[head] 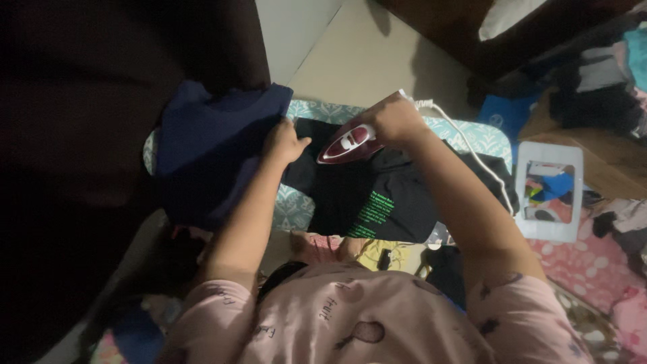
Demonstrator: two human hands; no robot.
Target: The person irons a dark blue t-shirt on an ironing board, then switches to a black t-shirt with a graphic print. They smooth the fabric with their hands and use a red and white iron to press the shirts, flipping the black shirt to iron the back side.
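Note:
A black garment with green print (377,195) lies spread on an ironing board with a teal patterned cover (482,138). My right hand (394,120) grips the handle of a dark red and white iron (349,143), which rests on the black garment. My left hand (284,143) presses down at the edge of the garment, beside a folded dark blue garment (209,148) lying on the board's left end. The iron's white cord (472,152) trails off to the right across the board.
A white plastic basket (549,192) with small items stands right of the board. Piles of clothes (600,81) lie at the far right on a wooden surface. A pink patterned cloth (593,263) covers the lower right. A dark mass fills the left.

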